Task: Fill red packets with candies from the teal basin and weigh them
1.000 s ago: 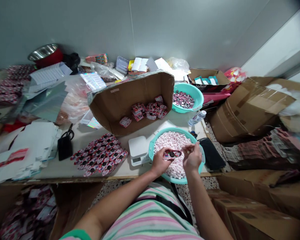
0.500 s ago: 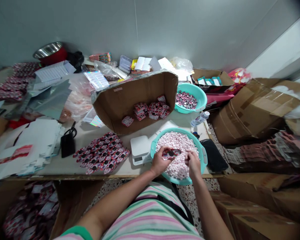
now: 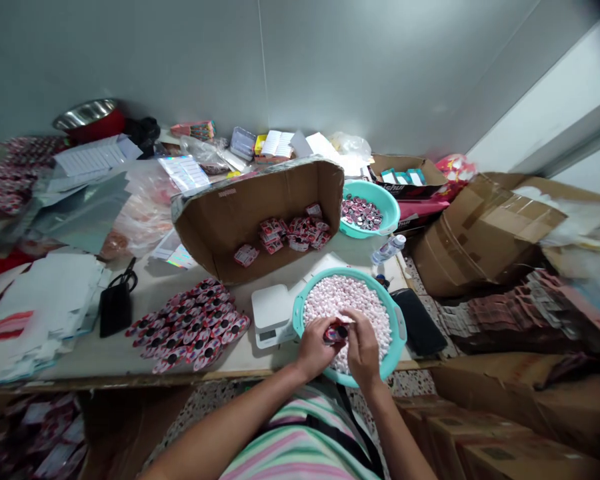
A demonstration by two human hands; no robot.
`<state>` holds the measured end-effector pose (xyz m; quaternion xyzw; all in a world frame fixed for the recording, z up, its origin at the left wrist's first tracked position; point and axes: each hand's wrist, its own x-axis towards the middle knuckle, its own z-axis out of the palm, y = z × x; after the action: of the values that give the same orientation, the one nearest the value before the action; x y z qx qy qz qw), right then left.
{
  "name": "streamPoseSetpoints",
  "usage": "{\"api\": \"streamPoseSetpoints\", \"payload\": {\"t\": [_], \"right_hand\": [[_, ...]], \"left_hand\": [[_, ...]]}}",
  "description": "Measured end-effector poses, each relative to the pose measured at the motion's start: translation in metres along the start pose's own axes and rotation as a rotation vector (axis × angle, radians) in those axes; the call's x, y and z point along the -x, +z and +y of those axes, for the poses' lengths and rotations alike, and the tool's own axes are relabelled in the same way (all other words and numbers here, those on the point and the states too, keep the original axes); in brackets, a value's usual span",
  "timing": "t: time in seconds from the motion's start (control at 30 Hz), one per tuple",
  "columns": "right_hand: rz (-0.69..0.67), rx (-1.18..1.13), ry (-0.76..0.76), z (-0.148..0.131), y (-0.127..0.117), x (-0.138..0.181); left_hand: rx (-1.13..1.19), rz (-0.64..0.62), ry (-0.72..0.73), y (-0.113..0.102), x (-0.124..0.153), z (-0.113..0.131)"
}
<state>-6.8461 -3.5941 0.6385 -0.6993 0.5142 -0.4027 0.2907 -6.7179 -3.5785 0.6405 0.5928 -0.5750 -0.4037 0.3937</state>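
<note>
left hand (image 3: 317,348) has its fingers curled round a small, shiny, red-and-black printed packet (image 3: 334,334), held above a round turquoise plastic basin (image 3: 299,319) full of small pale pink-and-white pieces (image 3: 347,293). right hand (image 3: 363,348) is just beside it, fingers narrow, tips at the packet's right end; can't tell if they grip the packet or a piece. a white flat digital scale (image 3: 270,307) sits left of the basin on the pale table (image 3: 180,273); further left, a spread of red-and-white printed packets with black round spots (image 3: 195,327). behind: a large open brown cardboard box (image 3: 220,227) on its side, some red-and-white packets (image 3: 300,233) inside. a black flat case (image 3: 420,325) lies right of the basin, a clear plastic bottle (image 3: 389,250) behind.
</note>
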Motion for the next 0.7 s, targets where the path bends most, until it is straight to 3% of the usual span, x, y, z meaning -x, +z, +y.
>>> {"api": "streamPoseSetpoints", "payload": {"t": [0.13,0.23,0.33,0.4,0.47,0.53,0.63,0.7], "right_hand": [[-0.173,0.198,-0.105,0.008,0.011,0.009],[-0.206,0.229,-0.122,0.010,0.010,0.013],[-0.081,0.149,-0.065,0.017,0.001,0.009],[0.074,0.087,0.050,0.030,-0.005,0.004],[0.133,0.085,0.159,0.049,-0.007,-0.001],[0.044,0.152,0.186,0.067,-0.002,-0.001],[-0.135,0.280,0.106,0.085,0.018,0.010],[-0.157,0.361,0.044,0.089,0.034,0.019]], "left_hand": [[0.017,0.002,-0.004,0.002,0.005,-0.005],[0.070,-0.002,-0.048,0.002,0.006,-0.009],[0.156,0.032,-0.096,-0.002,0.004,-0.007],[0.213,0.071,-0.094,-0.007,0.002,-0.003],[0.263,0.111,-0.075,-0.014,0.000,0.002],[0.297,0.151,-0.059,-0.021,-0.002,0.005],[0.298,0.180,-0.037,-0.029,-0.004,0.007],[0.279,0.179,-0.021,-0.032,-0.003,0.006]]}}
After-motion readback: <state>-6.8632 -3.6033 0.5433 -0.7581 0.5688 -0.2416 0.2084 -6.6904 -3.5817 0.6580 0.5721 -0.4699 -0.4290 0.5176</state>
